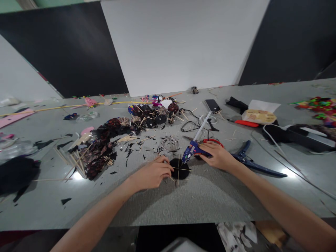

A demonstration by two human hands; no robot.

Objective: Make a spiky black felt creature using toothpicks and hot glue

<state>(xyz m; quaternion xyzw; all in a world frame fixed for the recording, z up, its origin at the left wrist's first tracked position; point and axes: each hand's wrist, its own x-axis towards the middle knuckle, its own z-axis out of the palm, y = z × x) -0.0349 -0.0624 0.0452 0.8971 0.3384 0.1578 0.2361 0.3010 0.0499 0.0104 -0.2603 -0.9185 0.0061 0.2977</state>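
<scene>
Right fingers (207,152) wrapped round blue glue gun (193,149); left fingertips, loosely curled (164,166), at left edge of black round disc (180,173) (thin pale sticks crossed on top (178,169)).

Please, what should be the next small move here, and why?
I would perhaps have the right hand ease the glue gun toward where the sticks cross on the disc: its nozzle points down close by, and the left hand is at the disc's edge, seemingly able to steady it.

Soft overhead-looking light, two glare spots on the tabletop (204,206), faint shadows, edges stretched and blurry.
</scene>
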